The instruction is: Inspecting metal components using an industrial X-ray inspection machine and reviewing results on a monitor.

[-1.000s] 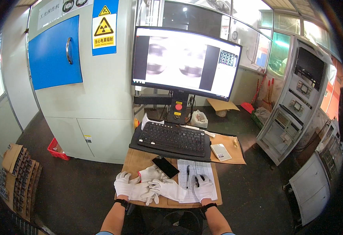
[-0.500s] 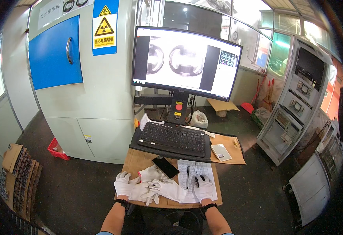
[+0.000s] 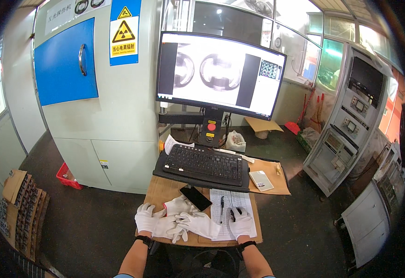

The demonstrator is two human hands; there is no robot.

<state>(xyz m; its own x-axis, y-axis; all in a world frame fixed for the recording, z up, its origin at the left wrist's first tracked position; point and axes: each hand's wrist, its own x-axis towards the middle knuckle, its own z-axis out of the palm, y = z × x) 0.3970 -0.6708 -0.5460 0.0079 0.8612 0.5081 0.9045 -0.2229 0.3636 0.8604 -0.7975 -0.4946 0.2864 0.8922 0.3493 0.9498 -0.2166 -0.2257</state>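
Note:
My right hand (image 3: pixel 241 225), in a white glove, is closed over a black computer mouse (image 3: pixel 234 211) on a printed sheet (image 3: pixel 246 199). A black pen (image 3: pixel 222 206) lies on that sheet, left of the mouse. At the left edge of the small cardboard-covered table (image 3: pixel 153 190) rests my left hand (image 3: pixel 145 217), also gloved, its fingers apart with nothing in them. Spare white gloves (image 3: pixel 195 224) are heaped beside it. Behind them lies a dark phone (image 3: pixel 196 198). A black keyboard (image 3: pixel 204 162) sits on a raised shelf, below a monitor (image 3: pixel 221 72) with a grey picture of round parts.
On the left stands a large pale cabinet (image 3: pixel 119 102) with a blue door (image 3: pixel 67 62). Stacked metal parts (image 3: pixel 24 213) and a red crate (image 3: pixel 68 177) are on the floor. A white box-shaped object (image 3: pixel 261 180) lies right of the keyboard. A grey equipment rack (image 3: pixel 346 120) stands right.

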